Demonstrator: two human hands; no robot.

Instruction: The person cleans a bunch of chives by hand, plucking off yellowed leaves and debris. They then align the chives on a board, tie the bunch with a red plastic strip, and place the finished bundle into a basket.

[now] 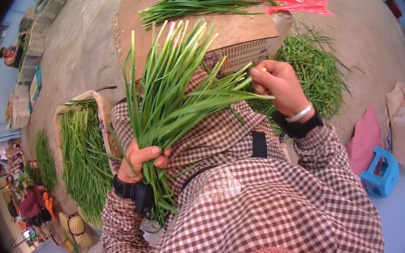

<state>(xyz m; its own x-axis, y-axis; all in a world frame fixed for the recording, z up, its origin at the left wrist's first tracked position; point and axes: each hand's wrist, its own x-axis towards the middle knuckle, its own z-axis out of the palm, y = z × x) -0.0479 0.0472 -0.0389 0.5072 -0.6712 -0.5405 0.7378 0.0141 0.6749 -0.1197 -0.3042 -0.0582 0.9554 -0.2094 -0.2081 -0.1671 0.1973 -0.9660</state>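
Head view: gripping a bunch of green stalks (pixel 163 97) around its leafy part in the closed left hand (pixel 139 162), in front of the near edge of the board (pixel 246 31), toward its left corner; pinching a pale stalk end (pixel 264 70) in the right hand (pixel 281 85). Probably light, springy toward the pale ends, limp in the leaf, easily bruised, perhaps slippery. Best held gently around the gathered leaves, best picked singly by the firmer ends.
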